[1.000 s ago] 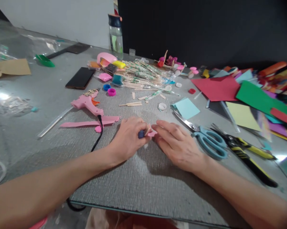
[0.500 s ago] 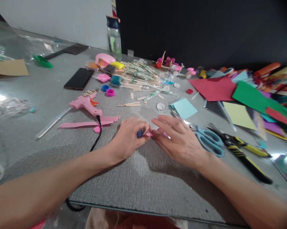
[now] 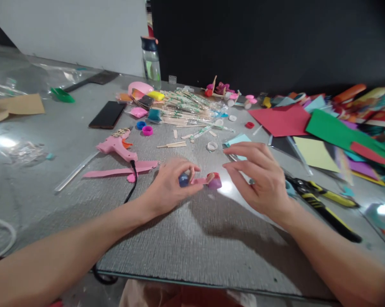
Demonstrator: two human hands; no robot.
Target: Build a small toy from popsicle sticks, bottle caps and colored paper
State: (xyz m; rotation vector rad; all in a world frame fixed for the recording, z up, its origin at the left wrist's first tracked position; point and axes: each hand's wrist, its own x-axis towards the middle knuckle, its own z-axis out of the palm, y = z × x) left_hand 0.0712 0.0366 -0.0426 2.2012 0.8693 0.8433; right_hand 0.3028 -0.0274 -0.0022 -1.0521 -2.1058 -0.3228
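Grey, fine-streaked table carries all items. Left hand: grip closed, thumb and fingers pinching a small pink craft piece. Right hand: grip open, thumb and fingers parted, just right of the piece and clear of it. Red sheet lies beyond the right hand; yellow-and-black pliers lie to its right. Pink glue gun rests on its side at left, clear stick out of its rear. Dark phone lies flat behind the gun. Craft piece, observed: located in front of the person, between the 2 hands; flat pink strip running left to right, 1 short wooden tab rising near each end. Right end bears a red-and-purple rounded lump; left end shows a dark blue rounded part, partly covered by fingers. Contact between lump and table: cannot tell. Smallest items noted: magenta cap and blue cap, side by side behind the left hand.
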